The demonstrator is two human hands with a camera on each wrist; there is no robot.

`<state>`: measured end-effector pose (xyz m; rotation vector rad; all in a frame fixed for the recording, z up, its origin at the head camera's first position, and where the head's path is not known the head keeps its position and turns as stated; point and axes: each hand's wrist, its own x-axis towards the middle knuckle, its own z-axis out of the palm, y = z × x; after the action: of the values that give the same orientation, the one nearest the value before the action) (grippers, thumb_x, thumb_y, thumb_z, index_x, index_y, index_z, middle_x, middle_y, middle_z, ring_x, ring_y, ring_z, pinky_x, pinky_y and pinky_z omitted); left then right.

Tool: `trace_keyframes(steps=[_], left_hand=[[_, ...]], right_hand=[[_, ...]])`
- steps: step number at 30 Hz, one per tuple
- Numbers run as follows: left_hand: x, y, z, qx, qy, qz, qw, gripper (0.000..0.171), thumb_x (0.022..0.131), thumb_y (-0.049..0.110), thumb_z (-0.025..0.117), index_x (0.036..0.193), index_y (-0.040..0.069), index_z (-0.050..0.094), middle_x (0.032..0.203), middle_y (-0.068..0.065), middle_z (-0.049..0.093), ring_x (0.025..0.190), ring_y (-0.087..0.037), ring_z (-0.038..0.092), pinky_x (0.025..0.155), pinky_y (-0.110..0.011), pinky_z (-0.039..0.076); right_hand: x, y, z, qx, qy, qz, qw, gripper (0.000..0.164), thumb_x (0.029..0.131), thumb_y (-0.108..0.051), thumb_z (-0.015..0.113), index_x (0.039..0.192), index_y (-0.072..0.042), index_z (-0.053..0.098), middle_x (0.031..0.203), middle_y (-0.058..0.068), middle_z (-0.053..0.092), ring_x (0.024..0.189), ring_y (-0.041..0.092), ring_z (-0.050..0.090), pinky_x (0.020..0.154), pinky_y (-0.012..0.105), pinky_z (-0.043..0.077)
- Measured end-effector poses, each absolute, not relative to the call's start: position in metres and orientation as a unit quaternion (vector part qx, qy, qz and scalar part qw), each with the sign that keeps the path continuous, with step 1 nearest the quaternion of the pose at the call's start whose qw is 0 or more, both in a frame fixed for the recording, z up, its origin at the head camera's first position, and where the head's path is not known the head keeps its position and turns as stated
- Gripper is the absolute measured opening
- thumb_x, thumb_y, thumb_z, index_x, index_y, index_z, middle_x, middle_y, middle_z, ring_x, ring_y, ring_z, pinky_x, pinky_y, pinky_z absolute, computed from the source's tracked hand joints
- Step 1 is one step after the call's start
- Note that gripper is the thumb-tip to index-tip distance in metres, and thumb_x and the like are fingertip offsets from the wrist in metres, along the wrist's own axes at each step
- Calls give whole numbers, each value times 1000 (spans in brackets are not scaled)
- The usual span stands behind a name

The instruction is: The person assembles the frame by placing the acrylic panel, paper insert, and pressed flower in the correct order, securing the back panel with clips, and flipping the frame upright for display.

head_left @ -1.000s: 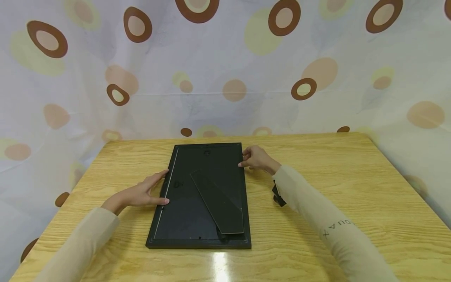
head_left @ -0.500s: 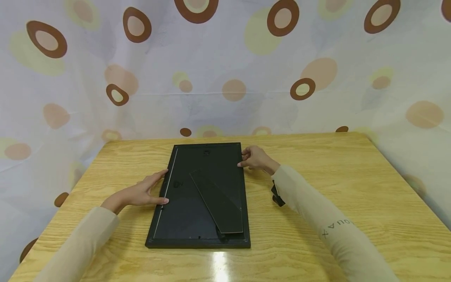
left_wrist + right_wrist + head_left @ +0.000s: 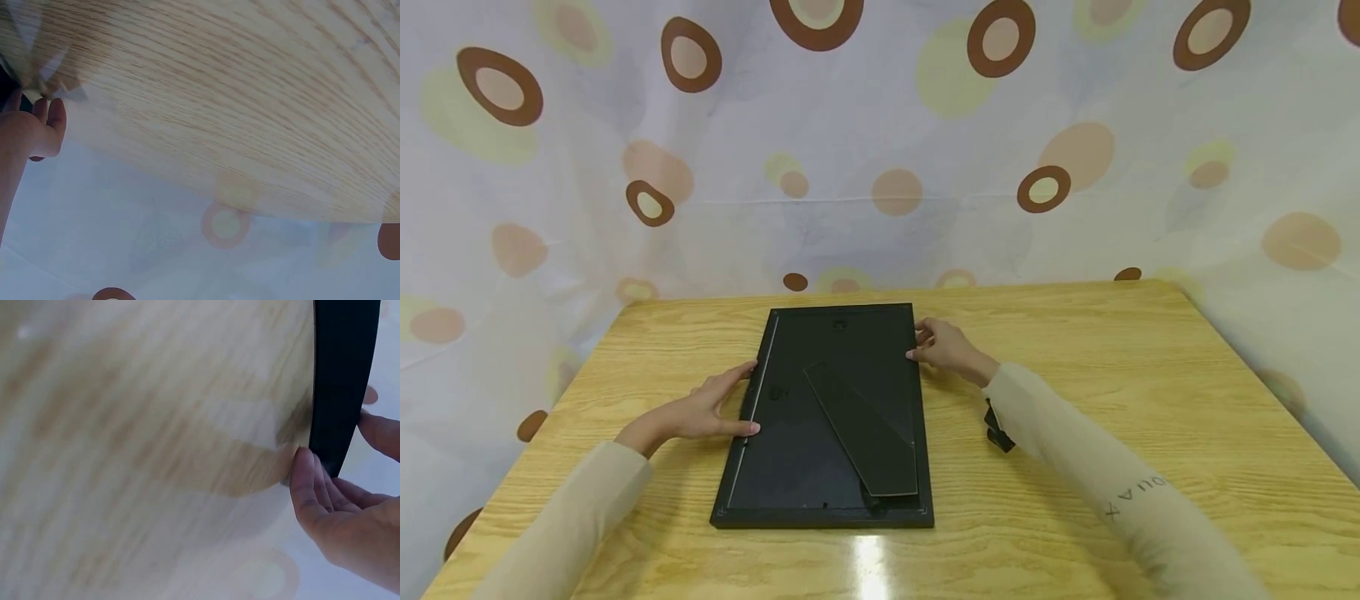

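Observation:
A black picture frame [image 3: 850, 425] lies back side up on the wooden table, its easel stand [image 3: 868, 437] flat and slanting across the backing. At its left edge is my left hand [image 3: 700, 408], the thumb extended onto the rim and the index finger stretched along the side. The left wrist view catches the left hand [image 3: 34, 128] beside a dark sliver of the frame. My right hand [image 3: 951, 346] pinches the upper right edge, thumb on top and fingers bent against the side. In the right wrist view, the right hand [image 3: 350, 519] has its fingertips against the frame's side [image 3: 344, 381].
Wood-grain table [image 3: 1112, 375] surrounds the frame. A patterned cloth [image 3: 865, 150] hangs behind the table and along its sides. A small black device [image 3: 997, 429] shows at the right wrist, partly hidden by the sleeve [image 3: 1075, 450].
My right hand and forearm have shifted slightly toward the near side. The left hand and the picture frame stay where they were.

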<state>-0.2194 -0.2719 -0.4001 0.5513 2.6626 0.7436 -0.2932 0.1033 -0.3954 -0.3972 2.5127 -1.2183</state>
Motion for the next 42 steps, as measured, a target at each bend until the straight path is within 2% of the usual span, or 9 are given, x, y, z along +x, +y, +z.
trace_keyframes(steps=[7,13,16,25,31,38,42], left_hand=[[-219,-271,-401,178,934,263,164,104,78,46,68,147,4,2,148,-20,20,133,-49,9,96,-72,8],[-216,-269,-400,175,934,260,173,99,79,45,66,147,3,6,149,-24,13,133,-48,8,97,-71,9],[-214,-266,-401,172,935,257,173,98,80,46,65,147,3,6,148,-26,11,133,-48,8,97,-71,9],[-214,-256,-403,149,934,282,160,101,80,45,65,145,-3,4,148,-29,9,134,-49,5,100,-68,11],[-215,-254,-406,162,918,337,131,95,80,33,70,142,-10,11,144,-30,18,132,-47,15,103,-64,16],[-215,-252,-407,155,909,368,122,94,79,29,72,141,-11,14,139,-30,26,127,-45,27,101,-61,23],[-215,-252,-408,156,906,377,116,94,78,27,73,140,-11,14,138,-30,27,126,-44,29,101,-60,24]], right_hand=[[-274,101,-397,-166,881,-415,158,62,87,-19,62,137,2,31,132,23,43,114,36,48,88,43,45],[-255,97,-401,-181,869,-433,157,82,83,-18,68,142,6,16,142,26,31,130,39,33,103,49,33],[-249,93,-401,-160,868,-442,158,88,81,-17,70,143,5,12,144,25,27,134,38,27,107,50,27],[-244,89,-401,-136,857,-468,171,92,80,-13,70,144,3,7,142,25,30,131,39,31,108,51,25],[-244,88,-401,-119,836,-497,197,95,79,-7,69,146,-1,2,149,21,20,137,37,20,110,51,20],[-244,89,-401,-93,832,-504,212,95,79,-4,68,147,-4,1,152,19,9,140,36,7,110,53,16],[-244,89,-401,-86,832,-506,210,95,79,-4,68,147,-4,2,152,18,6,140,36,6,111,53,16]])
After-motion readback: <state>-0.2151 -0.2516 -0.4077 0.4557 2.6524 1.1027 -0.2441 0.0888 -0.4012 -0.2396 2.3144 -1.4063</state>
